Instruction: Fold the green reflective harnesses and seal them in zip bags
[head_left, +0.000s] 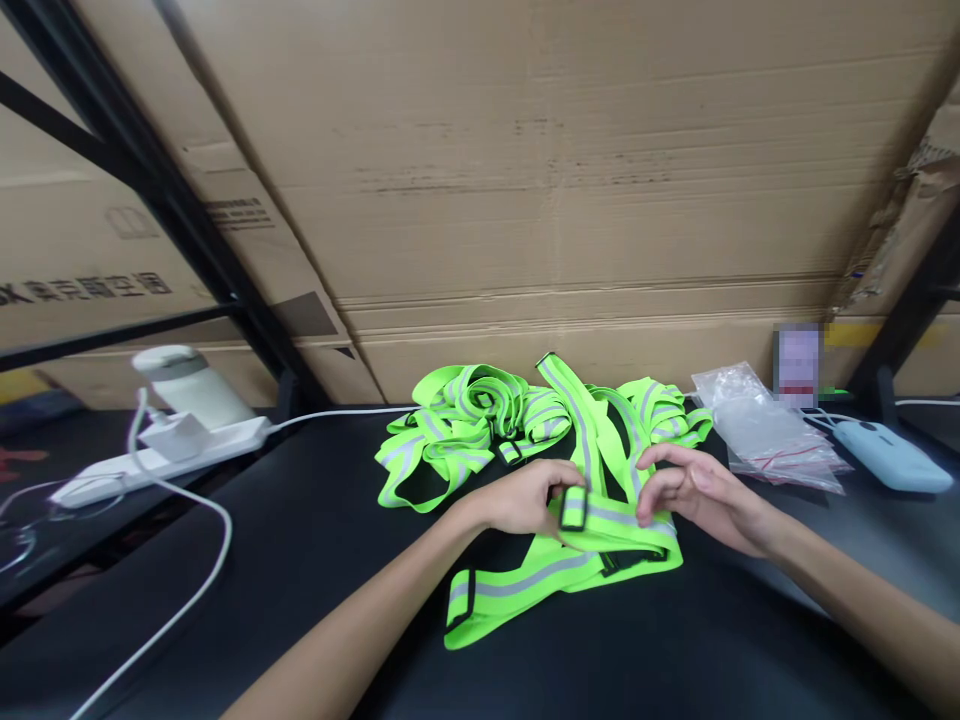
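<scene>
A neon-green reflective strap vest (555, 570) with grey stripes and black buckles lies on the black table (300, 560) in front of me. My left hand (529, 497) pinches one of its straps near a black buckle. My right hand (694, 490) grips the same strap a little further right, fingers curled over it. Behind them sits a loose pile of more green reflective vests (480, 420).
A stack of clear plastic bags (757, 430) lies at the right, with a light-blue device (892, 455) beyond it. A white power strip (165, 455) with a plugged charger and cable lies at the left. Cardboard boxes (570, 180) form the back wall behind black shelf posts.
</scene>
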